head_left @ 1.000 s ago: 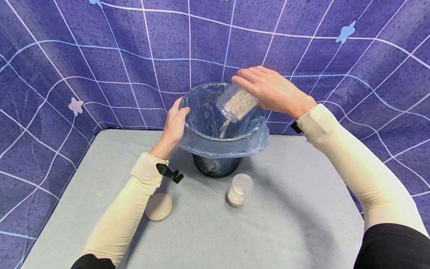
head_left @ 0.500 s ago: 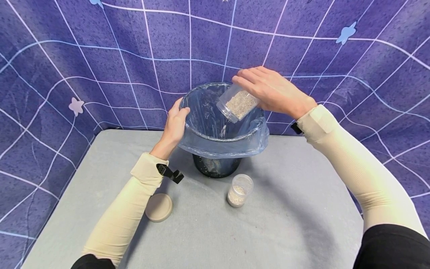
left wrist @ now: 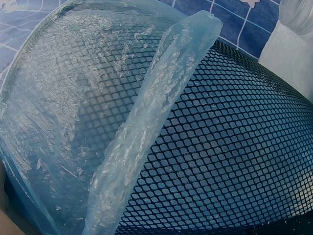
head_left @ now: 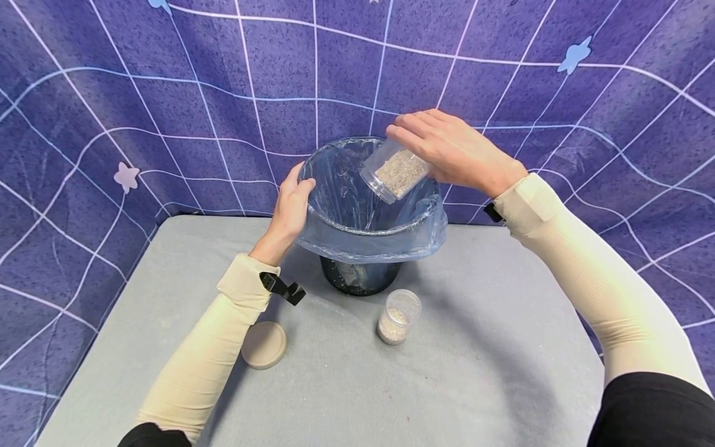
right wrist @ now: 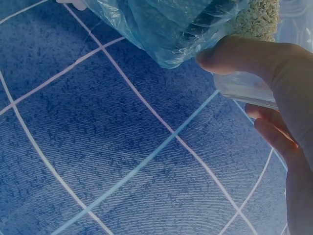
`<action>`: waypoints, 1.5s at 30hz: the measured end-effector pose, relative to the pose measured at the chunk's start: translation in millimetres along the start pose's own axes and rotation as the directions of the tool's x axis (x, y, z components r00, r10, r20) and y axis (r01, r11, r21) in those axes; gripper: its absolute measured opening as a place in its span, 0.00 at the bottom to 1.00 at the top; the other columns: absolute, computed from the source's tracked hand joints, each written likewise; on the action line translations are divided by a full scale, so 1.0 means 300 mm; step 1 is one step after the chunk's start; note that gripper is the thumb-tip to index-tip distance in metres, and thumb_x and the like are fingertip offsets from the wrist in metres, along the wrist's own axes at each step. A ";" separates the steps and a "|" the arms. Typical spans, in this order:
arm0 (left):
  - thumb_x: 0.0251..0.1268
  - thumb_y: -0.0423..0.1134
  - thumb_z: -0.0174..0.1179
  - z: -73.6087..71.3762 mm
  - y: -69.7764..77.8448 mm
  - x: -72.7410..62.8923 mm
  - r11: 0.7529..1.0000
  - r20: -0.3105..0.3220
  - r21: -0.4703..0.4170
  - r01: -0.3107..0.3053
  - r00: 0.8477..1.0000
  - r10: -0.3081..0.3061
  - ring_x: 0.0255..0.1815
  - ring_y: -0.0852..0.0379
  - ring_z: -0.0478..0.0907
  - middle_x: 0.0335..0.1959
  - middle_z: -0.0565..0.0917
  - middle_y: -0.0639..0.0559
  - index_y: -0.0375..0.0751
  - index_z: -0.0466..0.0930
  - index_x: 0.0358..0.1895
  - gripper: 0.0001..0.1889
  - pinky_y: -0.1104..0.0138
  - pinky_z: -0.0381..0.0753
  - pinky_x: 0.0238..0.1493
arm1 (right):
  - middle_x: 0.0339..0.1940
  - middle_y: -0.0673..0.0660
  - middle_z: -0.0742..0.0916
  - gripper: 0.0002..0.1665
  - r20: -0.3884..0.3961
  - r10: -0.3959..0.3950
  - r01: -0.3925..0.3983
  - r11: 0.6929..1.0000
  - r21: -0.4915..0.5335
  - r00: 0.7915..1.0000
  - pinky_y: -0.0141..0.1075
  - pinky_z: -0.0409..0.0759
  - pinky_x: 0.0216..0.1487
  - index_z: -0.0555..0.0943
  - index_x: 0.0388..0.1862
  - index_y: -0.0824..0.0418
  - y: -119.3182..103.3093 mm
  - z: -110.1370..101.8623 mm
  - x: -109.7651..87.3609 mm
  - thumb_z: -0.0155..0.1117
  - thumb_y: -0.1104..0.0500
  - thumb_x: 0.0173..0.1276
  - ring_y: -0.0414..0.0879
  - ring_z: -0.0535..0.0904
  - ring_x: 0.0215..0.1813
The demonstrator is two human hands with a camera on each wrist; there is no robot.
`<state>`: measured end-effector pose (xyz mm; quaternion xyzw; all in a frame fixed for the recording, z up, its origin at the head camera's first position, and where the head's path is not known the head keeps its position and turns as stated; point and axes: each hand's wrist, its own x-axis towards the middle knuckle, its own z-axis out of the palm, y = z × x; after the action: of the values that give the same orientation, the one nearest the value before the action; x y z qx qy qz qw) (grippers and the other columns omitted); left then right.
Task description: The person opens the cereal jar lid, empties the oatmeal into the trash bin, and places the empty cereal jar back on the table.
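Trickle from the tilted jar (head_left: 395, 169) has thinned to a faint streak (head_left: 371, 217); little else has shifted. Right hand (head_left: 449, 154) grips the jar, fingers wrapped round it, mouth angled down over the bin (head_left: 360, 277). Left hand (head_left: 291, 206) clasps the lined rim, thumb at the edge. Step in hand looks like emptying the jar into the blue liner (head_left: 377, 243). Plenty of pale flakes (head_left: 403, 175) remain, so next move likely calls for a steeper tip or shake, mouth kept inside the rim. Second jar (head_left: 399, 315) and lid (head_left: 264, 345) sit on the table (head_left: 475, 279).
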<state>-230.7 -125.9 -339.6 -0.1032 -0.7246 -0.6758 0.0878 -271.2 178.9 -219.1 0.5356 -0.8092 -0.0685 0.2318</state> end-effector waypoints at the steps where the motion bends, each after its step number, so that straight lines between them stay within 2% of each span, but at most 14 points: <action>1: 0.80 0.34 0.42 0.000 0.001 0.000 1.000 -0.001 -0.004 0.000 1.000 0.000 0.74 0.38 0.73 0.75 0.75 0.33 0.30 0.61 0.81 0.30 0.54 0.68 0.78 | 0.64 0.71 0.81 0.48 0.001 0.000 0.000 1.000 -0.001 1.000 0.58 0.76 0.70 0.72 0.72 0.71 0.000 0.000 0.000 0.75 0.82 0.48 0.68 0.78 0.64; 11: 0.80 0.34 0.42 0.001 -0.002 -0.001 1.000 0.009 -0.009 -0.003 1.000 0.004 0.74 0.38 0.73 0.75 0.74 0.32 0.29 0.60 0.82 0.30 0.54 0.68 0.78 | 0.65 0.72 0.80 0.47 0.019 -0.004 0.005 1.000 -0.015 1.000 0.58 0.76 0.70 0.72 0.72 0.73 -0.005 -0.003 0.002 0.75 0.82 0.50 0.69 0.78 0.65; 16: 0.80 0.34 0.41 -0.001 -0.001 -0.001 1.000 0.006 0.006 0.004 1.000 -0.004 0.77 0.40 0.70 0.77 0.73 0.33 0.30 0.59 0.83 0.31 0.56 0.66 0.80 | 0.65 0.72 0.80 0.47 0.025 -0.009 0.009 1.000 -0.018 1.000 0.58 0.75 0.71 0.72 0.72 0.73 -0.004 -0.002 0.003 0.74 0.82 0.50 0.69 0.78 0.65; 25: 0.81 0.35 0.43 -0.001 -0.005 0.004 0.999 -0.005 0.040 0.010 1.000 -0.009 0.76 0.42 0.71 0.76 0.74 0.35 0.30 0.60 0.82 0.30 0.55 0.66 0.79 | 0.65 0.72 0.80 0.47 0.023 -0.003 0.003 1.000 -0.021 1.000 0.57 0.76 0.71 0.72 0.72 0.72 -0.002 0.003 0.006 0.72 0.83 0.50 0.68 0.78 0.65; 32: 0.80 0.34 0.42 0.001 -0.003 0.004 1.000 -0.001 0.004 0.001 1.000 0.000 0.72 0.39 0.75 0.74 0.76 0.33 0.29 0.61 0.81 0.30 0.53 0.69 0.77 | 0.64 0.71 0.80 0.46 0.019 -0.011 0.012 1.000 -0.017 1.000 0.57 0.76 0.70 0.72 0.71 0.72 -0.001 0.005 0.006 0.73 0.83 0.50 0.68 0.78 0.63; 45: 0.80 0.34 0.42 0.004 -0.004 0.004 1.000 -0.004 -0.015 0.011 1.000 -0.011 0.72 0.38 0.75 0.73 0.76 0.33 0.31 0.61 0.82 0.30 0.55 0.70 0.77 | 0.65 0.70 0.80 0.46 0.042 0.001 0.000 1.000 -0.019 0.999 0.57 0.76 0.71 0.72 0.72 0.72 -0.001 0.003 0.005 0.73 0.82 0.52 0.68 0.78 0.64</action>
<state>-232.1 -124.8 -340.5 -0.0984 -0.7198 -0.6819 0.0848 -272.0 177.3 -219.6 0.5316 -0.8133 -0.0874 0.2197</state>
